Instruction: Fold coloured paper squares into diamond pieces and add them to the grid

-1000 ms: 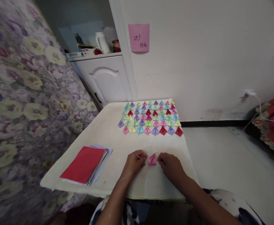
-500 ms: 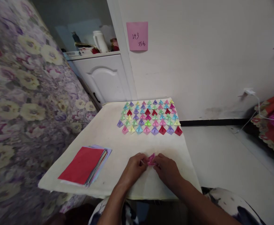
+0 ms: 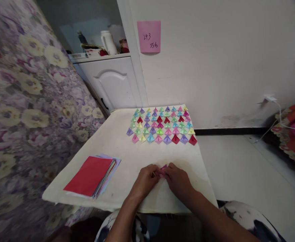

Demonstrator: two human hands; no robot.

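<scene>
Between my hands, just above the front of the table, is a small piece of folded pink paper [image 3: 163, 169]. My left hand [image 3: 149, 177] pinches its left side. On the right side, the fingers of my right hand [image 3: 175, 175] are closed on the same paper. Much of the paper is hidden behind my fingertips. Farther back lie several rows of small folded paper pieces [image 3: 167, 139] in purple, pink, green, blue, yellow and red. Left of my hands rests a stack of coloured paper sheets [image 3: 90, 175], with a red sheet on top.
A cream cloth covers the table [image 3: 104, 137], which stands against the wall. A floral curtain [image 3: 36, 134] hangs along the left. Behind the table are a white cabinet [image 3: 114, 82] and a pink note [image 3: 149, 37] on the wall. A cable [image 3: 279, 114] hangs from a socket at right.
My fingers have come slightly closer together around the pink paper, and less of it shows. The view has shifted a little; the rows and the stack have stayed in place.
</scene>
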